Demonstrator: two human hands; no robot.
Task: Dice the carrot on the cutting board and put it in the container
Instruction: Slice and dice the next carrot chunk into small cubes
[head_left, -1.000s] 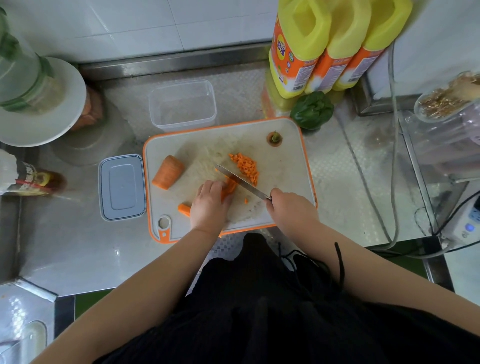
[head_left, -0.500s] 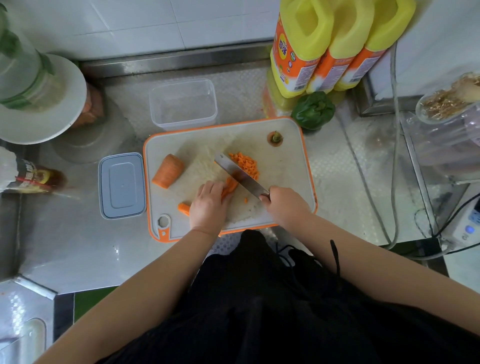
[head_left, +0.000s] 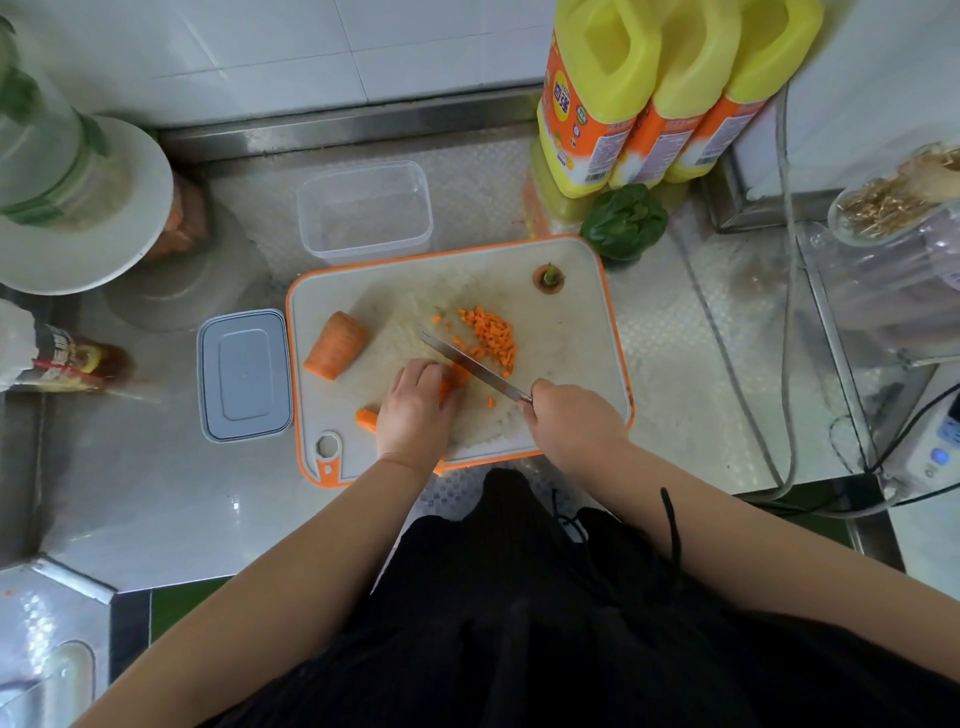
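Now | left fingers (head_left: 415, 379) hold carrot strips (head_left: 453, 382) | right fingers (head_left: 540, 397) grip knife (head_left: 470, 364)

- Three yellow bottles (head_left: 670, 88) behind one cutting board (head_left: 582, 332)
- One clear container (head_left: 365, 210) behind the board
- One lid (head_left: 244, 375) left of it
- One knife (head_left: 470, 365)

orange carrot dice (head_left: 491, 338), orange-rimmed white cutting board (head_left: 587, 332)

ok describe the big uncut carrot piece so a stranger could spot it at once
Find the orange-rimmed cutting board. On its left part, beside the grey lid, lies the carrot chunk. It is one thick whole piece; the diced carrot is tiny cubes.
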